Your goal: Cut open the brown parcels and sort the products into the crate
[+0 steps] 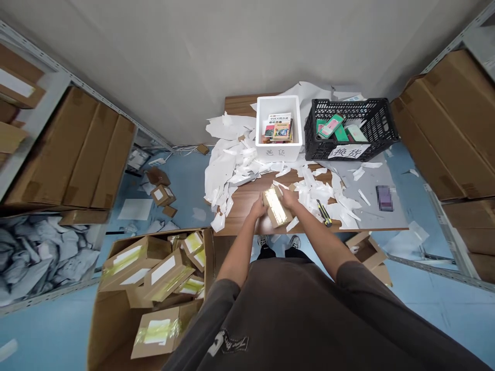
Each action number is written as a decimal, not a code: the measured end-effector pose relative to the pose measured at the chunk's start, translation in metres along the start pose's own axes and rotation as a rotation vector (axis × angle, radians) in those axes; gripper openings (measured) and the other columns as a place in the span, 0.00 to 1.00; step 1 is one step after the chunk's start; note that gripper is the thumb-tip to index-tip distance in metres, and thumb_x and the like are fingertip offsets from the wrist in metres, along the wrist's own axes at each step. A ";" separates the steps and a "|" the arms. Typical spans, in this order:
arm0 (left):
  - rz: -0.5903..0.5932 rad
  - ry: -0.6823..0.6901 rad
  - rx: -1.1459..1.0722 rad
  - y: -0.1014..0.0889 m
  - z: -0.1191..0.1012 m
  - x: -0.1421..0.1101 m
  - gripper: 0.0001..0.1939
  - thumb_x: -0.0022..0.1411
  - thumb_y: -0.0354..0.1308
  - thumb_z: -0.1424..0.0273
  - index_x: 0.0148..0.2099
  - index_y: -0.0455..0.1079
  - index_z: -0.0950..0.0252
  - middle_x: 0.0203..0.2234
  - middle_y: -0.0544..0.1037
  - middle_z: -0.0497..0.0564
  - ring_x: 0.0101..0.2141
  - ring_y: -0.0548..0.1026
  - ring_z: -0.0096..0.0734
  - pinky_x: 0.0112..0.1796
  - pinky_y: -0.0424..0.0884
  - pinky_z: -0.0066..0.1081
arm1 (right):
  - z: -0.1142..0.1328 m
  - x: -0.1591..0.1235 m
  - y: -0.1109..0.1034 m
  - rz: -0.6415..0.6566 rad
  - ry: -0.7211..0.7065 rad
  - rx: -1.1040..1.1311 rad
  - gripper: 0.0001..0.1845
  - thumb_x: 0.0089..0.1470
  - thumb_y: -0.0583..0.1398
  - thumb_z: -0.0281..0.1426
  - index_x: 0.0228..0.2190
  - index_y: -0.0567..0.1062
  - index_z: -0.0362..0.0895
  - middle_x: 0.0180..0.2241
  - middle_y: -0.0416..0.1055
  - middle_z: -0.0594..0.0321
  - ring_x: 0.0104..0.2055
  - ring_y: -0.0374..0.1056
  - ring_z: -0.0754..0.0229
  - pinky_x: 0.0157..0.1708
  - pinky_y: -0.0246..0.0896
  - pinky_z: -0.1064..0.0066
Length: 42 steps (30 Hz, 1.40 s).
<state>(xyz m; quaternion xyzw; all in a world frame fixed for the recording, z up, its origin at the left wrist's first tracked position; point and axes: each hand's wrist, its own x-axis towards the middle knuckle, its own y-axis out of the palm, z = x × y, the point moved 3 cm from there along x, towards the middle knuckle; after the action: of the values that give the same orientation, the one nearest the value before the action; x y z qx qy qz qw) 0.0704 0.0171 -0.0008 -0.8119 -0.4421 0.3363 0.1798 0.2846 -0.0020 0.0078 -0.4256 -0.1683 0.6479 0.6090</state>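
Note:
A small taped cardboard parcel rests on the wooden table right in front of me. My left hand grips its left side. My right hand closes over its far right end. Both hands are wrapped around the parcel. A yellow-and-black utility knife lies on the table just right of my right forearm, untouched.
Torn white paper scraps litter the table. A white bin and a black crate stand at the back, both holding packets. A phone lies at right. A big open carton of parcels sits on the floor lower left. Shelves with boxes flank both sides.

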 end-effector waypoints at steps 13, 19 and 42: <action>0.311 0.036 0.481 0.022 0.015 0.007 0.86 0.42 0.79 0.42 0.83 0.23 0.63 0.80 0.29 0.68 0.78 0.33 0.70 0.73 0.51 0.55 | -0.121 -0.104 -0.031 -0.212 0.020 -0.192 0.36 0.68 0.60 0.37 0.74 0.63 0.45 0.78 0.50 0.47 0.80 0.44 0.37 0.75 0.47 0.44; 0.276 -0.013 0.615 0.015 -0.006 0.035 0.86 0.43 0.82 0.49 0.82 0.22 0.65 0.80 0.30 0.70 0.79 0.36 0.58 0.74 0.46 0.48 | -0.198 -0.142 -0.039 -0.197 0.264 -0.134 0.34 0.68 0.59 0.36 0.72 0.65 0.46 0.75 0.55 0.45 0.76 0.50 0.35 0.69 0.58 0.44; 0.195 -0.117 0.403 0.028 -0.006 0.030 0.89 0.34 0.86 0.54 0.83 0.27 0.57 0.80 0.28 0.66 0.78 0.44 0.67 0.72 0.52 0.52 | -0.209 -0.059 -0.060 -0.311 0.314 0.226 0.12 0.58 0.59 0.34 0.44 0.71 0.46 0.40 0.78 0.56 0.43 0.74 0.50 0.44 0.68 0.63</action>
<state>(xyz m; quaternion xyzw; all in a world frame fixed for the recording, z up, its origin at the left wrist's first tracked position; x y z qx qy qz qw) 0.1022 0.0268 -0.0248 -0.7774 -0.2953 0.4802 0.2790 0.4757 -0.1079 -0.0490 -0.4191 -0.0614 0.4868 0.7640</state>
